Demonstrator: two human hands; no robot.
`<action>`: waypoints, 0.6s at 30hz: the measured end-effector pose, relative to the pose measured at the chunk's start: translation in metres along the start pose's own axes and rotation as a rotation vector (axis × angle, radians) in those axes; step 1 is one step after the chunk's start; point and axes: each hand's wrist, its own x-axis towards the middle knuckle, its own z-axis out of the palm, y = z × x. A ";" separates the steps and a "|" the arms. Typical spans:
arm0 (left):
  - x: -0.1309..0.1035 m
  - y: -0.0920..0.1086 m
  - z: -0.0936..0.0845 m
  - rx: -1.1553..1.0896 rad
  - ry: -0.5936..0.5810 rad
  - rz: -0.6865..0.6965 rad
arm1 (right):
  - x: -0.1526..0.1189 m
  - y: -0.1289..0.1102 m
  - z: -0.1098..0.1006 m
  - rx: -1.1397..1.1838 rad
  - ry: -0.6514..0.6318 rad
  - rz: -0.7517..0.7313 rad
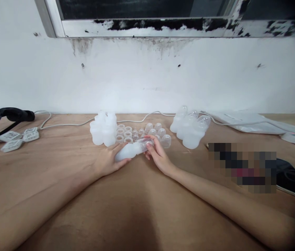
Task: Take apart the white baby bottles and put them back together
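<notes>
A milky white baby bottle [127,150] lies tilted across both hands, low over the wooden table. My left hand [108,161] is wrapped round its body. At the other end, the fingers of my right hand [160,157] close round the clear domed cap [144,144] on the bottle. Just behind are several translucent rings [128,129], clear nipples [135,132] and clear domed caps [161,132] in rows. Bottle bodies without caps [103,130] stand in a group to the left. Bottles with clear caps [190,130] stand together on the right.
A white cable [66,125] runs along the back of the table [90,216]. At left lie small white labelled boxes [19,137] and a black strap-like object [8,115]. A partly pixelated phone [291,177] and clear plastic bags [244,122] lie at right. The wall [126,76] rises behind.
</notes>
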 end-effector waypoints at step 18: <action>0.008 0.015 -0.017 -1.243 -0.621 -0.558 | -0.007 -0.013 -0.006 -0.135 -0.195 -0.160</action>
